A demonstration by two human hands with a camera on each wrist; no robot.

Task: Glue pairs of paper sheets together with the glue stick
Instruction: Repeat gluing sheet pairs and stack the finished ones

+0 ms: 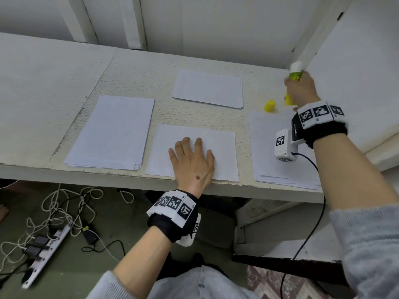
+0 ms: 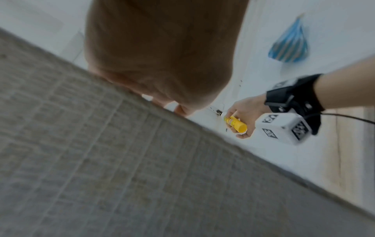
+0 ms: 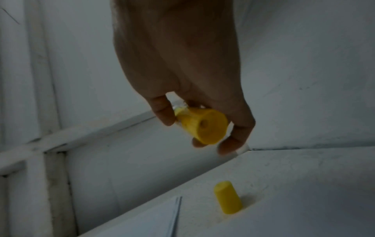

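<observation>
My left hand point(image 1: 191, 157) lies flat, fingers straight, on a white sheet point(image 1: 222, 147) near the table's front edge. Raised over the table's right rear, my right hand point(image 1: 301, 87) grips the uncapped yellow glue stick point(image 1: 295, 72), its white glue tip pointing up. The same glue stick point(image 3: 202, 126) shows its yellow base in the right wrist view and appears as a small yellow glue stick point(image 2: 236, 124) in the left wrist view. Its yellow cap point(image 1: 269, 106) stands on the table, the cap point(image 3: 228, 197) just below the right hand.
A paper stack point(image 1: 112, 132) lies at left, another stack point(image 1: 208, 88) at the back, a third stack point(image 1: 278, 167) at right under my right wrist. White walls close the table point(image 1: 54, 83) behind and right. Cables and a power strip point(image 1: 47, 249) lie on the floor.
</observation>
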